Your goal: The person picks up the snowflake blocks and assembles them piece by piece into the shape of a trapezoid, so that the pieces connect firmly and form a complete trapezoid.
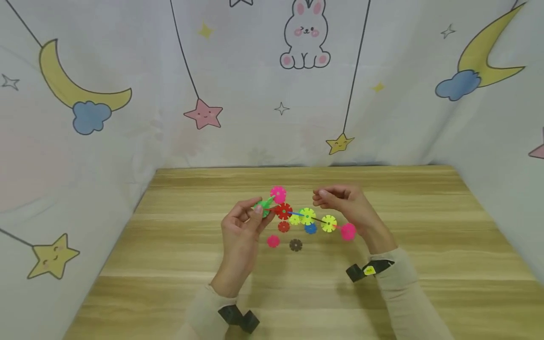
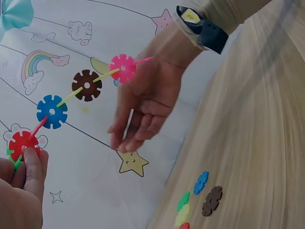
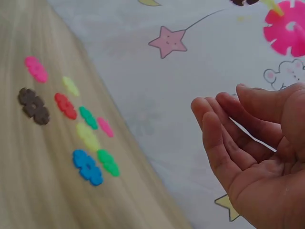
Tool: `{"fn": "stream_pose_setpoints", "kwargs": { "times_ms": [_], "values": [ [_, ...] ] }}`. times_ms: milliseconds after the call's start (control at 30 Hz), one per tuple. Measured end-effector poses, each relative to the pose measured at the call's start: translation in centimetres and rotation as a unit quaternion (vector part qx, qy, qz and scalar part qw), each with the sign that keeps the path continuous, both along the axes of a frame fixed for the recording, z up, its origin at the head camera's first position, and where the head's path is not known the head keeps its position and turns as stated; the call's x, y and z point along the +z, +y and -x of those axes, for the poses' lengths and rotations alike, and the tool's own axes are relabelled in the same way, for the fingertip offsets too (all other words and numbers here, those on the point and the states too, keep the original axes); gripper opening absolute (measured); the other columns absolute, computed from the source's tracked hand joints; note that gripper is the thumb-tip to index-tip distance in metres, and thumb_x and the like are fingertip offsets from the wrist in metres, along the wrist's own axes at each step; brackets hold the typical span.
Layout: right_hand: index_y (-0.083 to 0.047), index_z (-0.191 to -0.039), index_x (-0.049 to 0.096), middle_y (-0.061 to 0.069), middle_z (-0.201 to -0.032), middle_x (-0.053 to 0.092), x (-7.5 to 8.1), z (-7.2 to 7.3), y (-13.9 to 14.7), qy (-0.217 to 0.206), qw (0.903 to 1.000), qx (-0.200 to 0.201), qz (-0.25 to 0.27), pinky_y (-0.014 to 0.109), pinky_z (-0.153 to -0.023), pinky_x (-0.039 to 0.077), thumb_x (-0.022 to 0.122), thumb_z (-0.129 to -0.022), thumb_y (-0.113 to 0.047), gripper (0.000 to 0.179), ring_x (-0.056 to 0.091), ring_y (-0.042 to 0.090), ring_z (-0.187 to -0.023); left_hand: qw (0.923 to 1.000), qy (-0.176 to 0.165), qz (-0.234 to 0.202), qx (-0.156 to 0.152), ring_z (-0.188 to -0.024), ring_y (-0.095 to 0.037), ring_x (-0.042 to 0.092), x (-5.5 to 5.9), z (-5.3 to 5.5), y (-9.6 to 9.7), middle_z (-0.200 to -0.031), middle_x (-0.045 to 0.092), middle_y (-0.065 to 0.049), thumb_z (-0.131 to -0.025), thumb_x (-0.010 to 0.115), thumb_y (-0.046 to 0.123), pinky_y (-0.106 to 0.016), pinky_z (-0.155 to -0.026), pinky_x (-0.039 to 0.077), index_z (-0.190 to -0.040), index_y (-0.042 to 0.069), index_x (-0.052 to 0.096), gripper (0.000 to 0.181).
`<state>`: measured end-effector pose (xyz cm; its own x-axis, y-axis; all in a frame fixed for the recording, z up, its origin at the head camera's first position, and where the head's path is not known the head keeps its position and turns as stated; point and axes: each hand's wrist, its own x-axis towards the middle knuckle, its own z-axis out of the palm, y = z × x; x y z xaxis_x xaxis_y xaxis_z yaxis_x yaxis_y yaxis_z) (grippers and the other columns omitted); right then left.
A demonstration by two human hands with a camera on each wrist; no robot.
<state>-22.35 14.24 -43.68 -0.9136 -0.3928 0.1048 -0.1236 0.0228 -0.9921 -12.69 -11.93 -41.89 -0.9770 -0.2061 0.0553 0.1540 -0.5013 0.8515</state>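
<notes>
My left hand (image 1: 242,229) pinches one end of a chain of notched plastic discs, thumb and fingers at a green disc (image 1: 261,208) and a red disc (image 2: 23,145). From there the chain stretches right above the table, through a blue disc (image 2: 52,111) and a brown disc (image 2: 86,85) in the left wrist view. A pink disc (image 1: 348,231) forms its right end, overlapping my right wrist in the head view. My right hand (image 1: 350,200) hovers beyond that end. Its fingers are loosely bent with nothing between them, as the right wrist view shows.
Loose discs lie on the wooden table (image 1: 178,255) below the chain, among them a brown one (image 1: 295,245), a pink one (image 1: 273,241), a red one (image 1: 284,226) and a blue one (image 1: 310,228). A printed white curtain (image 1: 255,85) borders the table's back and sides.
</notes>
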Motion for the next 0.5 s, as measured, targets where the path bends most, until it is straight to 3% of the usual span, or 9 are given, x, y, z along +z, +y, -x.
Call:
{"fn": "stream_pose_setpoints", "kwargs": {
  "times_ms": [167,233,367,500],
  "values": [
    [0.013,-0.135,0.066,-0.004,-0.116,0.081,-3.3,-0.1,0.0,-0.031,0.9992,-0.026,-0.003,0.022,-0.092,0.064,0.067,-0.104,-0.002,0.034,0.077,0.003,-0.102,0.9998,0.016,-0.011,0.005,-0.087,-0.012,0.079,0.9,0.1,0.2,-0.084,0.062,0.0,-0.104,0.062,-0.006,-0.037,-0.095,0.067,-0.109,0.012,0.077,0.023],
    [0.011,-0.135,0.066,-0.003,-0.118,0.08,-4.7,-0.1,-0.1,-0.022,0.9989,-0.032,-0.024,0.017,-0.09,0.062,0.07,-0.1,0.002,0.036,0.074,0.002,-0.103,0.9998,0.016,-0.012,0.006,-0.087,-0.012,0.078,1.2,0.0,0.4,-0.085,0.062,0.0,-0.104,0.062,-0.006,-0.037,-0.095,0.067,-0.109,0.012,0.077,0.023],
    [0.006,-0.132,0.069,0.007,-0.117,0.076,-7.2,-0.5,0.0,0.018,0.9969,-0.037,-0.067,0.018,-0.098,0.055,0.077,-0.094,0.004,0.039,0.068,0.01,-0.107,0.9998,0.013,-0.013,0.004,-0.088,-0.013,0.079,1.3,-0.3,0.5,-0.086,0.061,-0.001,-0.104,0.063,-0.006,-0.037,-0.095,0.067,-0.109,0.012,0.077,0.023],
    [0.0,-0.13,0.072,0.013,-0.113,0.077,-8.2,-0.8,0.2,0.035,0.9938,-0.037,-0.099,0.019,-0.097,0.053,0.085,-0.09,-0.003,0.042,0.068,0.012,-0.104,0.9997,0.018,-0.016,0.003,-0.089,-0.014,0.078,1.4,-0.6,0.5,-0.09,0.064,-0.001,-0.104,0.063,-0.006,-0.037,-0.095,0.067,-0.109,0.011,0.077,0.023]
  ]
}}
